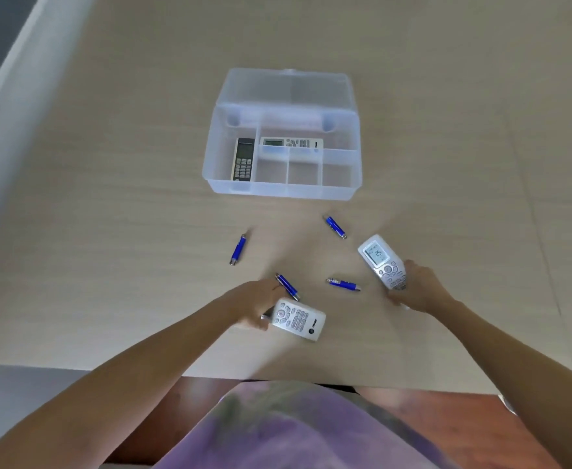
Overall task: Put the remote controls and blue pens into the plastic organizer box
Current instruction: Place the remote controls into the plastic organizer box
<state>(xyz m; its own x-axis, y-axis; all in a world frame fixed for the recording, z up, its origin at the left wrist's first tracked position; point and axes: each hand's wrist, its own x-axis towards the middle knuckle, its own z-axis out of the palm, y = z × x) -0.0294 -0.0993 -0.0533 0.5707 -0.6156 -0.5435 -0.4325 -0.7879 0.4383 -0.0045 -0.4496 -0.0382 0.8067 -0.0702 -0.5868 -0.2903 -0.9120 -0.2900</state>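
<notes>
Head camera shows us gripping two white remotes near the table's front edge: our left hand holds one with a dark round logo, wording unreadable; our right hand holds another with a lit screen. Four blue pens lie around them. Farther back, the clear open box holds two remotes.

The organizer box sits far on the table holding two remotes; four pens and two more remotes lie nearer.
</notes>
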